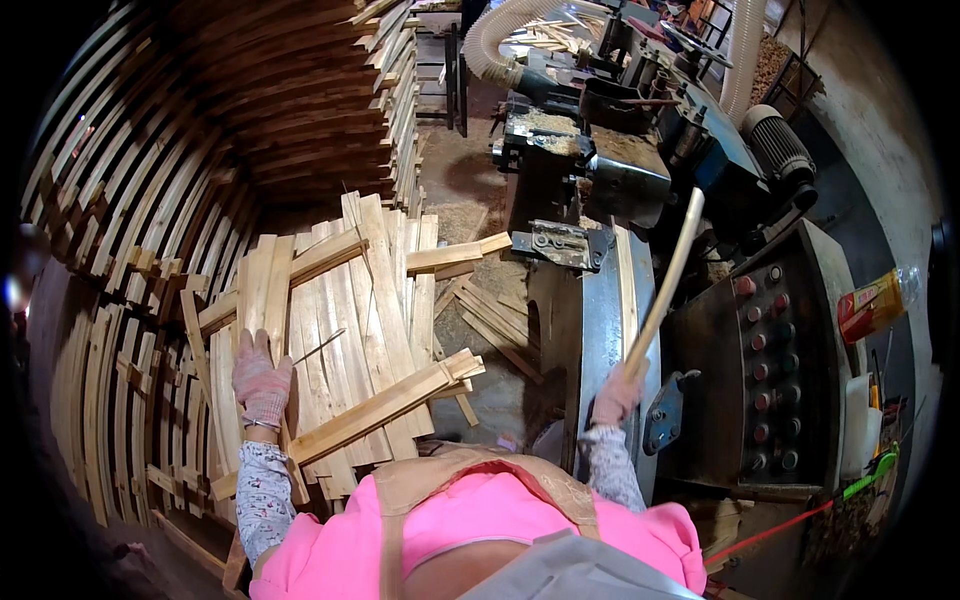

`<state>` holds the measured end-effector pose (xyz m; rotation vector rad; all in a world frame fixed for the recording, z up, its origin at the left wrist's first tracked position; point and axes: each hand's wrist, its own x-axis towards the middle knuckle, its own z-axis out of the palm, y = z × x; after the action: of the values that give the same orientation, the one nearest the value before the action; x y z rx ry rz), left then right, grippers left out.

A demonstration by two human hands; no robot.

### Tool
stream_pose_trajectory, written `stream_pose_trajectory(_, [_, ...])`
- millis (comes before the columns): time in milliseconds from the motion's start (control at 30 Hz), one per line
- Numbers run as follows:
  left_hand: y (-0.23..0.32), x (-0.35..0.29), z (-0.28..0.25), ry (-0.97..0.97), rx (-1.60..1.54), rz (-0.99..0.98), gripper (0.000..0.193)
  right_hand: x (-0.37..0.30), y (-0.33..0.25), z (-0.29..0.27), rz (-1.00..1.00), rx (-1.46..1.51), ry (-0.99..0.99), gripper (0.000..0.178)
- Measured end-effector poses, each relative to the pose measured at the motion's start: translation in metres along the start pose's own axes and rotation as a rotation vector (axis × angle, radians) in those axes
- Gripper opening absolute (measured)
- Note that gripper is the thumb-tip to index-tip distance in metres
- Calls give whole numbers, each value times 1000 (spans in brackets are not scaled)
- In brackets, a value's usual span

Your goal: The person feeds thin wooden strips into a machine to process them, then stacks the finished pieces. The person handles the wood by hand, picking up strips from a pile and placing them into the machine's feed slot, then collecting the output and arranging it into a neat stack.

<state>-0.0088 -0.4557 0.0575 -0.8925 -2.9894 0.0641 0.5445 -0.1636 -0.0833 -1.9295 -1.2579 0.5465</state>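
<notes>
My left hand (262,380), in a pale pinkish glove, rests on a pile of light wooden slats (345,370) at my left. Its fingers lie stretched over the ends of slats (264,280) that run away from me. My right hand (617,397), gloved alike, is closed round the near end of a long, slim wooden stick (672,275). The stick slants up and to the right above the machine's metal bed (597,350). Left of the stick, another narrow slat (627,280) lies along that bed.
Tall stacks of slats (120,220) rise at the left. Ahead stands a woodworking machine (625,165) with a ribbed hose (490,40) and a motor (778,145). A button panel (770,370) is at the right. Loose slats (500,325) lie on the floor.
</notes>
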Motion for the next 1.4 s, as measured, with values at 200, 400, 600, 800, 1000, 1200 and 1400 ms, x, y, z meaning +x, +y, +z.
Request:
stream_pose_trajectory(200, [10,4,-22,62,-7,181,64,63,-29,52,-183,-250,153,52])
stream_pose_trajectory(400, [-67,14,29,341,-353,237,60,-5,-9,0,-186,-323,-19,54])
stream_pose_trajectory(600, [-37,-18,-14,-59,-245,-110,75,-113,80,-79,-336,-575,117,49])
stream_pose_trajectory(800, [-58,-11,-12,-31,-442,-50,67,-17,27,-29,-475,-554,34,40])
stream_pose_trajectory(1000, [-11,30,-91,230,-1071,71,54,64,14,32,-649,-506,79,37])
stream_pose_trajectory(1200, [139,96,-139,468,-1190,585,48,132,-23,73,-624,-506,85,33])
stream_pose_trajectory(1400, [331,52,-137,33,-1807,469,36,-47,-193,49,-953,338,-582,79])
